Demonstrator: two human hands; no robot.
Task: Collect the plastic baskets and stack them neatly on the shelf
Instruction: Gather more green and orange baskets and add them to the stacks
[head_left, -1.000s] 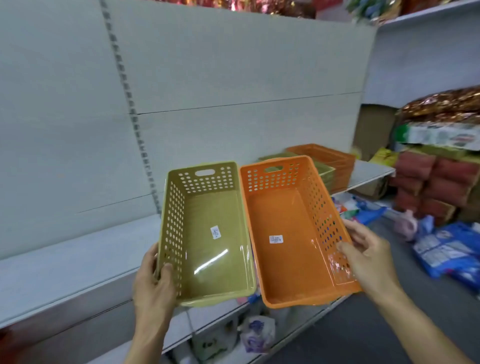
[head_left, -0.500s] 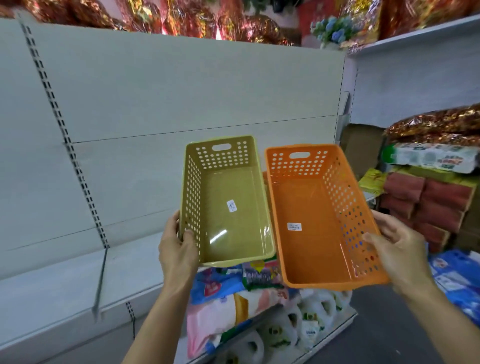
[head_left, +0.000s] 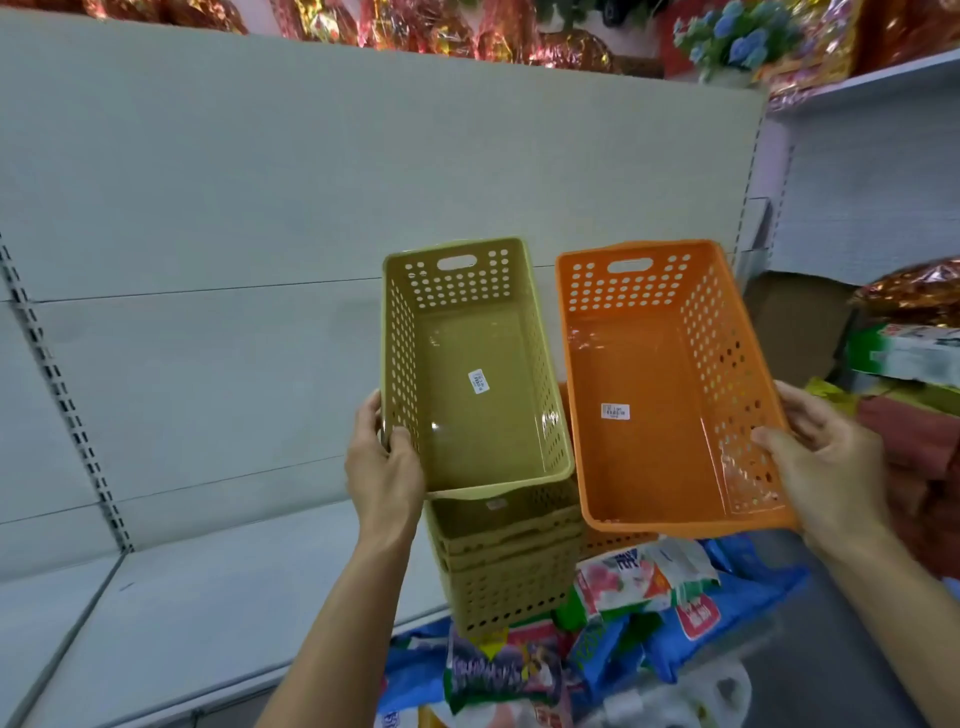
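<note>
My left hand (head_left: 382, 470) grips the left wall of an olive-green perforated basket (head_left: 467, 374), held tilted with its open side toward me. Right beneath it a stack of several olive-green baskets (head_left: 506, 566) stands at the right end of the grey shelf (head_left: 182, 613). My right hand (head_left: 826, 462) holds the right wall of an orange perforated basket (head_left: 654, 395), tilted the same way beside the green one. A little orange shows under it, perhaps another orange basket (head_left: 613, 543). Both held baskets carry a small white label inside.
The grey shelf board stretches to the left under a grey back panel (head_left: 260, 208). Colourful packets (head_left: 597, 634) are piled below the baskets. Red packages (head_left: 914, 441) and boxes fill the shelves at right; shiny wrapped goods (head_left: 415, 31) line the top.
My view has shifted right and closer to the shelf. Both baskets moved with my hands over the shelf's right end, where the stack of green baskets now shows below the green one.
</note>
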